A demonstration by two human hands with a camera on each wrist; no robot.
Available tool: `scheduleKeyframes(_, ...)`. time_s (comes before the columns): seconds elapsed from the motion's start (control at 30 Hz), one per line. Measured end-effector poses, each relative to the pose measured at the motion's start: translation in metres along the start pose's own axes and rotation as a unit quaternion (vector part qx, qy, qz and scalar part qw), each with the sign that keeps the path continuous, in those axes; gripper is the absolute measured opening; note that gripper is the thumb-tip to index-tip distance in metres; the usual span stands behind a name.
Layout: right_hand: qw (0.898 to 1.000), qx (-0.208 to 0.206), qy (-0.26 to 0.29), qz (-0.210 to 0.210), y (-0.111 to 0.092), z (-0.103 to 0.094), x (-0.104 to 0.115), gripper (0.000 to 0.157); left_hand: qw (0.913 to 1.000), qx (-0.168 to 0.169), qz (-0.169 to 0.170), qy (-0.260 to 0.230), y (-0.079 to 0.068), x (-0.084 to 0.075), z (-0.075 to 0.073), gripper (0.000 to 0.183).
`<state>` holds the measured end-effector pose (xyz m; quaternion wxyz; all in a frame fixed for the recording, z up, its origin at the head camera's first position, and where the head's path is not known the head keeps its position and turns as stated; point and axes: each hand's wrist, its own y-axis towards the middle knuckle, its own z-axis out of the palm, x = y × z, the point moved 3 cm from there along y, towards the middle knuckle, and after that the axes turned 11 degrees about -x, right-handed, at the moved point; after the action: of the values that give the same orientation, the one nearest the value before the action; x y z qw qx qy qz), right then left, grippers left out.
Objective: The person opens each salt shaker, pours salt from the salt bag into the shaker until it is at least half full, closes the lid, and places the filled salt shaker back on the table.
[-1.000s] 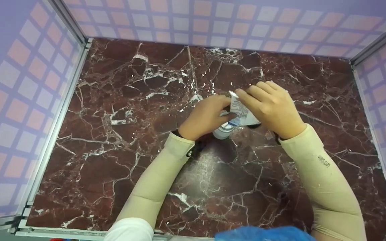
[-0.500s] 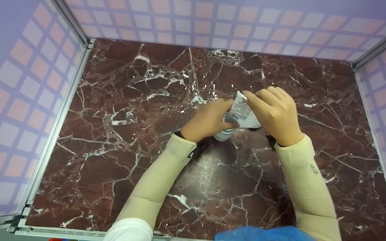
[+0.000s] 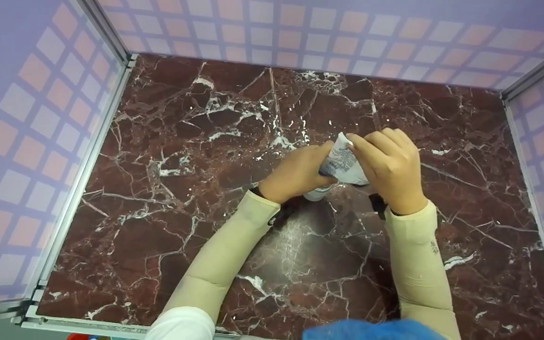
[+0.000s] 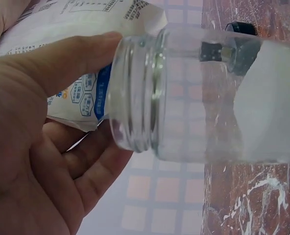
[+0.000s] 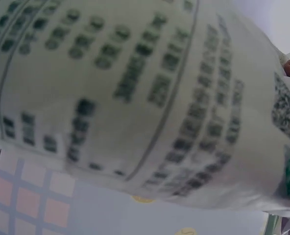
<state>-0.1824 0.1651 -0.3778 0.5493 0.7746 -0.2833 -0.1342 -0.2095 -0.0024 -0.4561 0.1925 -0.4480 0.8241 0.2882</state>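
A white printed plastic bag is held tilted over a clear screw-neck jar, its lower corner right at the jar's mouth. My left hand pinches that corner, thumb in front and fingers behind, beside the threaded neck. In the left wrist view, white powder fills the lower part of the jar. My right hand grips the bag's upper end. The bag's printed side fills most of the right wrist view.
Scattered white bits lie on the dark red marble tabletop beyond the hands. A black round object lies close behind the jar. Checkered panels wall the table at back and sides.
My right hand has shifted slightly right and nearer to me with the bag's upper end, its forearm swinging inward. My left hand stays at the jar's mouth, now covering more of it.
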Motion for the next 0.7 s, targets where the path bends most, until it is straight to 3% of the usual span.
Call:
scheduleKeyframes(0.23, 1.0, -0.008, 0.004, 0.023, -0.0024, -0.0037, 0.0006, 0.015, 0.9998, -0.008, 0.002, 0.02, 0.0002, -0.0041, 0.0016, 0.046)
scheduleKeyframes(0.7, 0.999, -0.012, 0.004, 0.045, -0.0062, -0.0044, -0.0026, 0.015, 0.9995, 0.005, 0.014, -0.028, 0.0001, -0.0036, 0.0031, 0.037)
